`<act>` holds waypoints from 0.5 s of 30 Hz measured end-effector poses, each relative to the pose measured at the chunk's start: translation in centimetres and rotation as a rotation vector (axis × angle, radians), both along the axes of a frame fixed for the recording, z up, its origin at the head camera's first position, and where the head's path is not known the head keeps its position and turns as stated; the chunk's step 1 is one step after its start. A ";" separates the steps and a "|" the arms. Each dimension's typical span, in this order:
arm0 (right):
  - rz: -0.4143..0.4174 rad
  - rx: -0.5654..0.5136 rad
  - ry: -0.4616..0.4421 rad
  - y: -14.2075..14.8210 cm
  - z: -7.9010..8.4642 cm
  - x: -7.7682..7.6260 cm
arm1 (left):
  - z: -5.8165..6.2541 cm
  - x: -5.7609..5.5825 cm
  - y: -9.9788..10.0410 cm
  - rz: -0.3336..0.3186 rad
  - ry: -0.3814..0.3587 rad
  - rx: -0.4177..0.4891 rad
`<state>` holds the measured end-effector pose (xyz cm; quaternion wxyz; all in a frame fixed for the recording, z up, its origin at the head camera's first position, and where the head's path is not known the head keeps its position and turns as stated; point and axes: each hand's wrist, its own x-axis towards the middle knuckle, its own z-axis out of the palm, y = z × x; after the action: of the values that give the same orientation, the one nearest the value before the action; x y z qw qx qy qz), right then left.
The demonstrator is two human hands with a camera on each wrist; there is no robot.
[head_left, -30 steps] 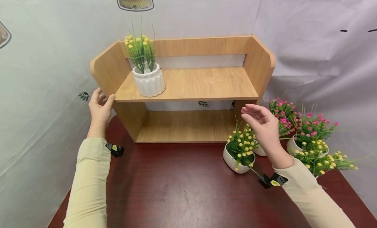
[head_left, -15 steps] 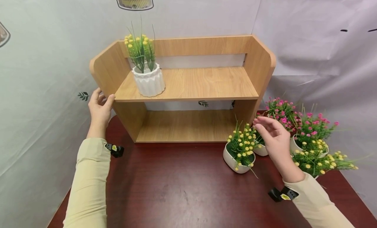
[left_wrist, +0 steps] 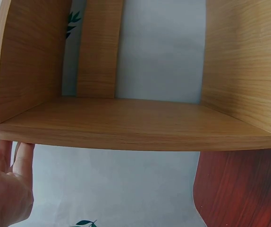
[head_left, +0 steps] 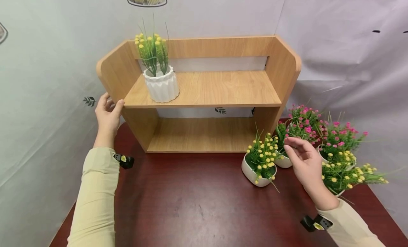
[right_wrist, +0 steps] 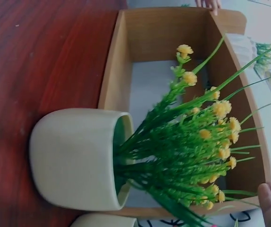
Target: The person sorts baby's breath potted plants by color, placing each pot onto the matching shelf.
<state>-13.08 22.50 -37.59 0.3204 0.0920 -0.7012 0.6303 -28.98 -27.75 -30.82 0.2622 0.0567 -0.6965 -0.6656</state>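
My left hand [head_left: 108,116] grips the left side panel of a two-tier wooden shelf [head_left: 204,106], thumb on its front edge and fingers on the outer face. The left wrist view shows those fingers [left_wrist: 24,163] against the panel. My right hand [head_left: 306,165] hangs in the air with loosely bent fingers and holds nothing. Just left of it on the table, a white pot of yellow flowers [head_left: 259,162] stands upright near the shelf's right front corner. On the upper tier, toward the left, sits a white fluted pot [head_left: 162,85] with yellow flowers and grassy blades.
Behind and right of my right hand cluster more potted flowers: pink ones [head_left: 304,123], another pink plant [head_left: 341,137] and a yellow one [head_left: 345,174]. The shelf stands on a dark red table [head_left: 191,201], with a pale cloth backdrop [head_left: 338,38] behind it.
My right hand has moved right and down, away from the shelf's right side, past the nearest yellow flower pot. My left hand keeps its place on the shelf.
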 end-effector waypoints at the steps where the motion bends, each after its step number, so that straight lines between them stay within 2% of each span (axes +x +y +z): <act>1: 0.001 0.009 0.019 0.2 -0.2 0.1 | 0.0 0.0 0.0 0.000 -0.003 -0.001; 4: 0.014 0.004 0.066 0.6 -0.7 0.4 | -0.1 0.0 -0.1 -0.001 -0.004 0.004; 9: -0.012 -0.012 0.129 1.0 -1.4 0.8 | 0.0 -0.1 0.0 -0.003 -0.007 0.012; 15: -0.074 -0.004 0.122 1.4 -2.2 1.1 | -0.1 -0.1 0.0 -0.003 -0.003 0.012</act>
<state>-11.93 23.90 -39.82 0.3857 0.1036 -0.6821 0.6126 -29.06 -27.77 -30.90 0.2601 0.0583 -0.6928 -0.6701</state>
